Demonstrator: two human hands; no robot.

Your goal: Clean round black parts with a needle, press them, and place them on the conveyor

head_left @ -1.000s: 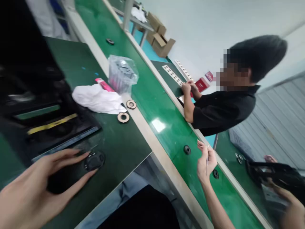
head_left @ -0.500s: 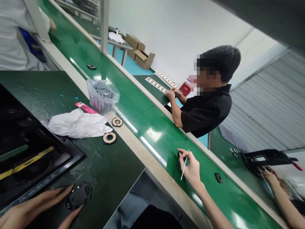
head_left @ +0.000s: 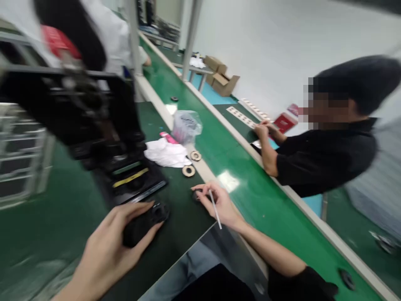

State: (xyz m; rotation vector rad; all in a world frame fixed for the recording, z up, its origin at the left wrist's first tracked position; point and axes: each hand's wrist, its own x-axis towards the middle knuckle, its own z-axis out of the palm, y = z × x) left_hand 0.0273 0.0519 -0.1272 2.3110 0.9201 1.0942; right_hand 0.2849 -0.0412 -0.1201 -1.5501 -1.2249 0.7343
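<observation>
Hands are working low over a dark green table point(head_left: 183, 225), close together near its right edge. The left hand point(head_left: 105, 251) is cupping a black rounded part point(head_left: 145, 223), with its thumb and fingers curling around the part's sides. The right hand point(head_left: 221, 205) is narrowly pinched, holding a thin white rod point(head_left: 214, 209) that is slanting down across its fingers, while its fingertips point(head_left: 202, 193) are touching a small black piece point(head_left: 197, 195) near the black rounded part.

Farther along the table, two wooden rings point(head_left: 189, 170) are lying near a crumpled white cloth point(head_left: 166, 153), and a clear plastic bag point(head_left: 186, 127) of dark parts is standing beyond them beside a pink item point(head_left: 167, 137). A blurred black machine point(head_left: 94, 113) is looming on the left. A green conveyor belt point(head_left: 250, 196) is running along the table's right edge. Across it, a co-worker in a black shirt point(head_left: 326, 159) is bending both hands point(head_left: 265, 130) over a white perforated strip point(head_left: 242, 117). Cardboard boxes point(head_left: 221, 79) are sitting far off by the wall.
</observation>
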